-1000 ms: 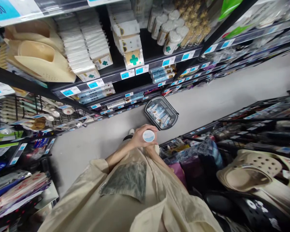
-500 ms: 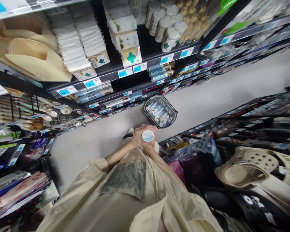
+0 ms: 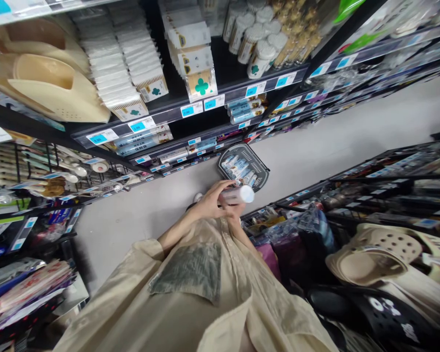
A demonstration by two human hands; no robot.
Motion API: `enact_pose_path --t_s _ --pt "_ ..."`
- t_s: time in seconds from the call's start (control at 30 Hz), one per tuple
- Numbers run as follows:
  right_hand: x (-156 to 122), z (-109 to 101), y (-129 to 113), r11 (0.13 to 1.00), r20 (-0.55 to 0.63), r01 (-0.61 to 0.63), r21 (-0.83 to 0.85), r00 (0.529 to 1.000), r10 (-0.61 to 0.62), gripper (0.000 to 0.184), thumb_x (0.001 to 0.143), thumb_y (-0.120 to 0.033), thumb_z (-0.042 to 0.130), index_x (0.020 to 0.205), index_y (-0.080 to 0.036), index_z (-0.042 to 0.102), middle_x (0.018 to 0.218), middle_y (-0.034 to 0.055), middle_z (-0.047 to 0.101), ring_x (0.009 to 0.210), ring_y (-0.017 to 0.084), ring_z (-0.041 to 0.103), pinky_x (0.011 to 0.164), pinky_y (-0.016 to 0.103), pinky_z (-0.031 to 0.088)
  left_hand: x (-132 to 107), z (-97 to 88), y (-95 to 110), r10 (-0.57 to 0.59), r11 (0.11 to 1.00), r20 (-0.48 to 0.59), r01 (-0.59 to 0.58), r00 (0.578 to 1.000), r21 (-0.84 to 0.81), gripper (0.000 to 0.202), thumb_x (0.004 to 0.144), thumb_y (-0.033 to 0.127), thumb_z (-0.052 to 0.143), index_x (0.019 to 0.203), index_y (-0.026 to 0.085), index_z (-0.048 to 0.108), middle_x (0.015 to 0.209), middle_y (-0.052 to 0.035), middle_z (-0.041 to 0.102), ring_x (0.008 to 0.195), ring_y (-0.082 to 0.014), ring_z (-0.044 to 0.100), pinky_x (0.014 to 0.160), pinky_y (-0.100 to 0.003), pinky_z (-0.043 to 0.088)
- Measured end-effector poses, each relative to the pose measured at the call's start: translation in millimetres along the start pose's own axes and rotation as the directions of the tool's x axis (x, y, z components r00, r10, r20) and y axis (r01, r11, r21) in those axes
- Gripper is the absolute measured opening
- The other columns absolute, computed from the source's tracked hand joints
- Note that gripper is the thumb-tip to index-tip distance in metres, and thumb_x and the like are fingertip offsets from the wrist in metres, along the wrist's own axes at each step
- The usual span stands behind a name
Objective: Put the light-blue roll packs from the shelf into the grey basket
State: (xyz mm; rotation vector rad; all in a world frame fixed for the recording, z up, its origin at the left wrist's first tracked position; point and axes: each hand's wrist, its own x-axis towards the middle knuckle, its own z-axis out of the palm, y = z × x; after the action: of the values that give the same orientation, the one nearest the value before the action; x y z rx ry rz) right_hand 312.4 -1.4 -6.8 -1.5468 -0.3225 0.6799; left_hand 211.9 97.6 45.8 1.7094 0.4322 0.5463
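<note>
In front of my body I hold a pale cylindrical package [image 3: 232, 196] with a round white end, tilted so that this end points right. It is blurred, and I cannot make out its label. My left hand [image 3: 209, 203] curls round it from the left, thumb below and fingers above. My right hand [image 3: 235, 211] is closed against its underside, with some fingers hidden. Just beyond my hands, a dark grey shopping basket [image 3: 261, 168] stands on the floor with several blue-and-white rolled packages [image 3: 238, 167] in it.
Ahead, a shelf [image 3: 161, 120] carries price tags, cotton swab packs [image 3: 112, 88], white-lidded tubs [image 3: 260, 56] and beige scoop-shaped containers [image 3: 55, 93]. Low racks line the right side, with beige clogs [image 3: 374, 259] and black clogs [image 3: 385, 313]. The grey floor [image 3: 315, 142] runs between the shelves.
The cylindrical package has tipped over to the right, from its end facing up at me to its side showing. My hands have shifted round it. The basket has stayed in place.
</note>
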Motion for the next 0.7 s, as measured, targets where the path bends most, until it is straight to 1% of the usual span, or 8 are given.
enact_pose_path --t_s 0.07,0.13,0.23,0.3,0.43,0.57,0.63,0.7 --pt "12.3 -5.1 -10.0 0.994 -0.090 0.028 0.109 0.996 -0.018 0.061 0.072 -0.044 0.082 0.123 -0.023 0.055 0.099 0.0024 0.074 0.086 0.022 0.074 0.093 0.047 0.063 -3.0 -9.9 -12.1 -0.092 0.991 0.015 0.090 0.996 0.096 0.115 0.062 0.054 0.099 0.159 0.021 0.048 0.163 -0.0203 0.049 0.152 -0.0396 0.047 0.127 -0.052 0.040" --pt "24.8 -12.2 -20.8 0.970 -0.155 0.048 0.239 0.988 -0.011 0.059 0.075 -0.043 0.078 0.126 -0.025 0.053 0.097 0.0004 0.074 0.076 0.020 0.074 0.085 0.047 0.065 -9.8 -17.8 -25.0 -0.219 0.964 0.052 0.208 0.974 0.163 0.114 0.062 0.047 0.100 0.160 0.020 0.047 0.160 -0.0203 0.053 0.148 -0.0390 0.052 0.125 -0.052 0.042" --pt "41.7 -23.5 -35.9 0.945 -0.139 0.061 0.321 0.990 -0.017 0.062 0.071 -0.039 0.080 0.125 -0.027 0.054 0.098 -0.0002 0.075 0.071 0.020 0.074 0.080 0.046 0.066 -22.2 -24.0 -40.2 -0.377 0.917 0.168 0.341 0.911 0.208 0.099 0.064 0.038 0.098 0.152 0.019 0.056 0.139 -0.0151 0.071 0.128 -0.0353 0.068 0.113 -0.047 0.052" --pt "51.4 -29.6 -45.7 0.943 -0.085 0.052 0.330 0.996 -0.025 0.063 0.070 -0.041 0.081 0.125 -0.027 0.055 0.101 0.0009 0.075 0.073 0.021 0.075 0.079 0.045 0.066 -28.7 -24.7 -46.0 -0.428 0.901 0.233 0.391 0.873 0.190 0.082 0.061 0.037 0.099 0.135 0.018 0.069 0.118 -0.0100 0.079 0.113 -0.0336 0.074 0.104 -0.043 0.057" --pt "66.4 -35.1 -66.7 0.957 0.078 -0.052 0.287 0.996 0.031 0.065 0.073 -0.054 0.076 0.129 -0.029 0.057 0.111 0.0050 0.075 0.088 0.026 0.077 0.077 0.045 0.067 -33.8 -19.4 -49.3 -0.398 0.855 0.462 0.502 0.793 -0.126 0.060 0.052 0.045 0.102 0.099 0.018 0.076 0.089 -0.0067 0.079 0.085 -0.0297 0.078 0.080 -0.037 0.063" --pt "73.1 -31.3 -80.3 0.975 0.186 -0.125 0.183 0.978 0.091 0.069 0.074 -0.068 0.069 0.130 -0.029 0.059 0.117 0.0090 0.074 0.097 0.029 0.075 0.073 0.045 0.067 -34.7 -5.6 -47.2 -0.244 0.646 0.744 0.676 0.622 -0.354 0.065 0.057 0.054 0.100 0.104 0.018 0.073 0.096 -0.0123 0.081 0.082 -0.0292 0.079 0.073 -0.039 0.063" --pt "74.7 -27.4 -81.3 0.975 0.193 -0.124 0.182 0.977 0.088 0.068 0.076 -0.071 0.066 0.128 -0.028 0.061 0.119 0.0093 0.074 0.098 0.029 0.075 0.073 0.044 0.067 -36.6 3.9 -46.7 -0.234 0.613 0.765 0.702 0.600 -0.363 0.063 0.058 0.054 0.100 0.103 0.019 0.073 0.096 -0.0115 0.081 0.078 -0.0270 0.077 0.070 -0.037 0.062" --pt "77.2 -23.7 -80.0 0.972 0.191 -0.122 0.199 0.978 0.084 0.064 0.079 -0.072 0.064 0.124 -0.026 0.064 0.118 0.0095 0.074 0.099 0.029 0.074 0.075 0.043 0.067 -39.6 13.7 -47.5 -0.250 0.653 0.731 0.668 0.635 -0.358 0.055 0.059 0.052 0.098 0.095 0.019 0.074 0.088 -0.0091 0.080 0.072 -0.0245 0.075 0.065 -0.034 0.060"
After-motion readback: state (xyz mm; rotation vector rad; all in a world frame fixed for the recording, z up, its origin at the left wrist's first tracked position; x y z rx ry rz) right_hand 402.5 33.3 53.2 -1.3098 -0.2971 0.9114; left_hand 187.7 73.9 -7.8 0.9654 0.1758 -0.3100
